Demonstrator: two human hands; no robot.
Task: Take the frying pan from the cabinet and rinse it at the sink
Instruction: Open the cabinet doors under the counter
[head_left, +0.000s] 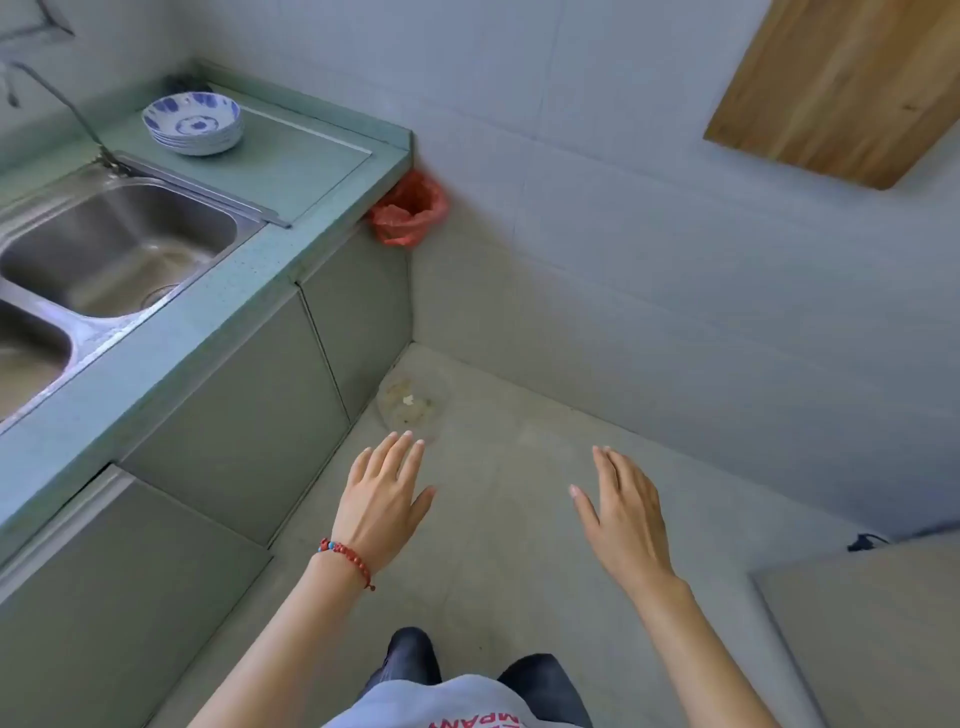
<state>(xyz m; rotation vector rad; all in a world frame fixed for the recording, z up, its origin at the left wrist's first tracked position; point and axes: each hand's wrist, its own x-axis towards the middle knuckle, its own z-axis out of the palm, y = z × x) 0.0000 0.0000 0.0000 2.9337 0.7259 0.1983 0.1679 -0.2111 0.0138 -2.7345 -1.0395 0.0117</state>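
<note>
Hovering over the floor, the left hand (382, 501) is spread wide and empty, a red beaded bracelet (347, 557) on its wrist; the right hand (626, 522) is just as open, fingers extended, holding nothing. Neither touches anything. The frying pan is not in view; it is presumably behind one of the closed cabinet doors (236, 436) under the counter, so the task looks barely begun.

The risk, as I judge it, lies in the doors: they show no visible handles, so fingers may slip off an edge, and a door swung out in this tight corner could strike the person's legs. Picking the wrong door would also cost time. A pan lifted toward the sink (117, 244) could knock the stack of blue-and-white bowls (193, 122) standing near the basin's far edge.

The countertop (291, 171) is pale green, holding a double steel sink with a thin faucet (62, 98). A red plastic bag (409, 210) is wedged between counter end and tiled wall. The floor (509, 545) is grey tile, stained near the corner; a wooden board (841, 88) hangs on the wall.
</note>
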